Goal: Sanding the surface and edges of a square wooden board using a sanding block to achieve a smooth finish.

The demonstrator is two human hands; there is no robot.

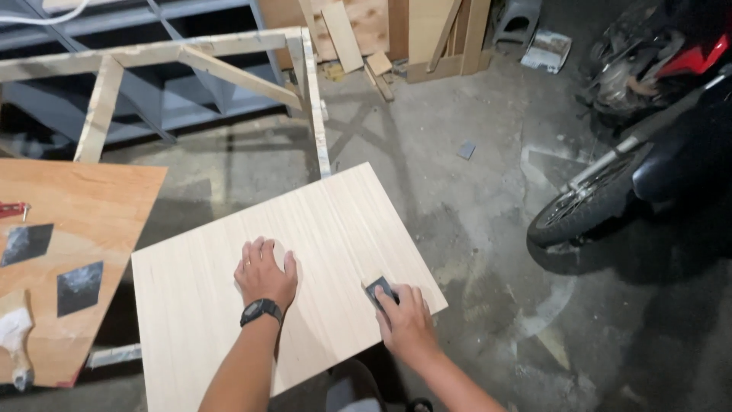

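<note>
Pale wooden panel (305, 259) lies flat, centre-low. Left hand (264, 272) presses on it, fingers spread, gripping nothing. Right hand (406, 320) pinches a dark sanding pad (379, 290) by the panel's 4 o'clock edge. Bare concrete floor (473, 229) opens toward 3 o'clock, up to a motorbike wheel (579, 204).

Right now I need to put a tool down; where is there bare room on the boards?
The pale board is bare from the left hand to its far corner, and along its left edge. Its right near corner is taken by the right hand pressing sandpaper. The orange board is crowded with dark sheets nearside, bare farther back.
</note>
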